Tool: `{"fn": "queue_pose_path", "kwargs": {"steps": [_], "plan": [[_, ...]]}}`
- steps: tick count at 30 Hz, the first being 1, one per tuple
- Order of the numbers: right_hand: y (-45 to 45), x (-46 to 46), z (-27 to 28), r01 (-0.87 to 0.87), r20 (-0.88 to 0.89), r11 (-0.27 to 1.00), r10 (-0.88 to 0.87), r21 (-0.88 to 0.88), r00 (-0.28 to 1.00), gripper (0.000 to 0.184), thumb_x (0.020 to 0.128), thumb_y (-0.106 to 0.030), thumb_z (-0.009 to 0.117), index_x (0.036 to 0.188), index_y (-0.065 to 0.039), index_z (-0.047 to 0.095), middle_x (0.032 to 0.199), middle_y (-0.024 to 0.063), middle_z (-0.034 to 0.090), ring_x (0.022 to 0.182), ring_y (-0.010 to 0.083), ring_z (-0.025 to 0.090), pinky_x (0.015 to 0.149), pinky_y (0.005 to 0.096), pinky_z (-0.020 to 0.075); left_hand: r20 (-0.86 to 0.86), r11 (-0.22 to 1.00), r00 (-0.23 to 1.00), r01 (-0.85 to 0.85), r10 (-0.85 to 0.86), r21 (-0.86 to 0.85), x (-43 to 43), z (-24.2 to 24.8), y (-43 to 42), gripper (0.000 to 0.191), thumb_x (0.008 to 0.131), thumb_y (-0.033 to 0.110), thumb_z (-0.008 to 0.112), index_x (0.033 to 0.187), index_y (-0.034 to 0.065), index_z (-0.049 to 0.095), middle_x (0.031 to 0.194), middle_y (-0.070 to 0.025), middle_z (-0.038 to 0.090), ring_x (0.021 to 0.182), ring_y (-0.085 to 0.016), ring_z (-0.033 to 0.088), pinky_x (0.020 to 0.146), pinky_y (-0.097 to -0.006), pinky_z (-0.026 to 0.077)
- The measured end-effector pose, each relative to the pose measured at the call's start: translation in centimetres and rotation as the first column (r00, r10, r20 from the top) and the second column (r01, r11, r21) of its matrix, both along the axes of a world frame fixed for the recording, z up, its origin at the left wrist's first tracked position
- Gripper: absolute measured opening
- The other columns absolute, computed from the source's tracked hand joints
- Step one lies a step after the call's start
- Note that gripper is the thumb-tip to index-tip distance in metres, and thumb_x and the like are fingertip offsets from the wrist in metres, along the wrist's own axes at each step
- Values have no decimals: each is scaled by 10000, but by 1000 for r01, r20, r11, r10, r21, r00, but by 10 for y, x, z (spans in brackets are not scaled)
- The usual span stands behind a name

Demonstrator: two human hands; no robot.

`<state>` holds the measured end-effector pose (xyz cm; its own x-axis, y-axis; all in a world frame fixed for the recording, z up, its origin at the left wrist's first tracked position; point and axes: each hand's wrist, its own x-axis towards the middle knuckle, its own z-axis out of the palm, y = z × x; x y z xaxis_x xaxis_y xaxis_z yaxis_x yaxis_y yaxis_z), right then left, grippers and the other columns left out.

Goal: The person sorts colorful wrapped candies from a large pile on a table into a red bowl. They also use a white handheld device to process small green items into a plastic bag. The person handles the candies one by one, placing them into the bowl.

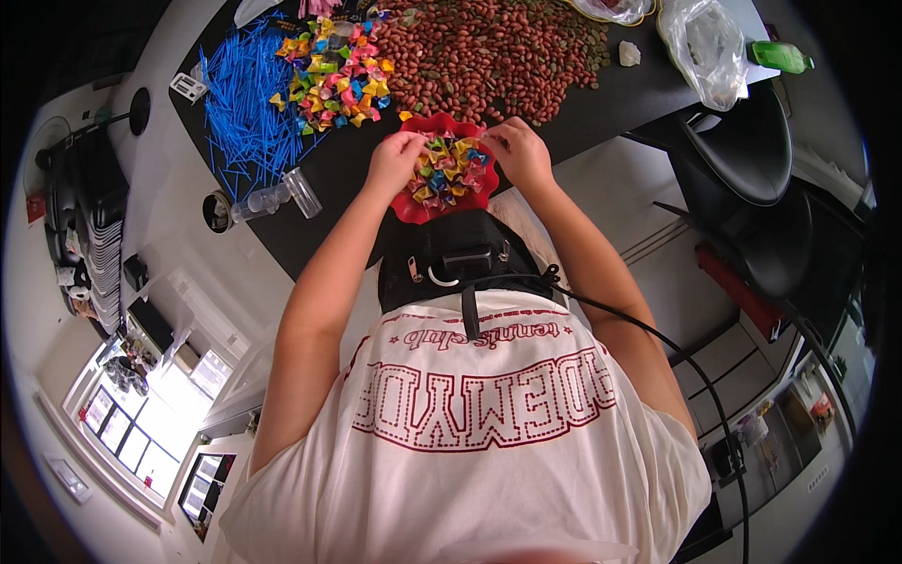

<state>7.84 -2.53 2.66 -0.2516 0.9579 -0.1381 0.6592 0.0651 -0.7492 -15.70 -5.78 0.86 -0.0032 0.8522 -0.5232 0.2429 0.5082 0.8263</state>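
Note:
A red bowl (pixel 486 190) with a scalloped rim sits close to my body at the table's near edge. Inside it lie many small twist-wrapped pieces (pixel 444 166) that look like candies, in yellow, blue, green and pink. My left hand (pixel 396 161) is at the bowl's left side, thumb and fingertips together over the inner rim; whether anything is between them cannot be told. Opposite, my right hand (pixel 523 154) pinches a small translucent pinkish piece (pixel 483 134) above the right rim. More wrapped pieces (pixel 338 77) are heaped on the table beyond the bowl.
Reddish peanuts or beans (pixel 486 56) mixed with greenish seeds cover the far tabletop. Blue plastic sticks (pixel 246 99) lie piled at left, near clear plastic cylinders (pixel 303 192). A clear plastic bag (pixel 705 49) and a black chair (pixel 740 155) are at right. A black cable (pixel 676 345) crosses my right arm.

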Motion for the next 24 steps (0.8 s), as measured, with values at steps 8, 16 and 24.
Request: {"fn": "queue_pose_path", "kwargs": {"steps": [8,16,24], "plan": [[-11,1,-13,-131,93,987,122,92,988,149,867,-208,581,957,-146,681,914,30,594,757,249,622,651,361,513,-351,986,927,-85,132,146,-52,-10,19,228,916,219,583,1022,26,643,770,-32,648,563,-83,559,550,-230,447],[-29,-9,-23,-347,265,926,301,146,916,158,849,-174,578,983,-164,661,926,-2,575,718,216,628,588,341,520,-683,936,731,241,0,258,-75,-21,20,214,880,205,602,1047,75,634,844,-62,639,707,-202,620,618,-318,482],[-30,-16,-31,-374,265,902,314,216,912,130,819,-168,571,929,-179,640,927,0,548,695,184,620,551,320,507,-718,904,673,400,-176,153,-57,-7,34,266,864,216,621,1119,140,621,927,-44,633,833,-247,626,688,-353,502]]}}
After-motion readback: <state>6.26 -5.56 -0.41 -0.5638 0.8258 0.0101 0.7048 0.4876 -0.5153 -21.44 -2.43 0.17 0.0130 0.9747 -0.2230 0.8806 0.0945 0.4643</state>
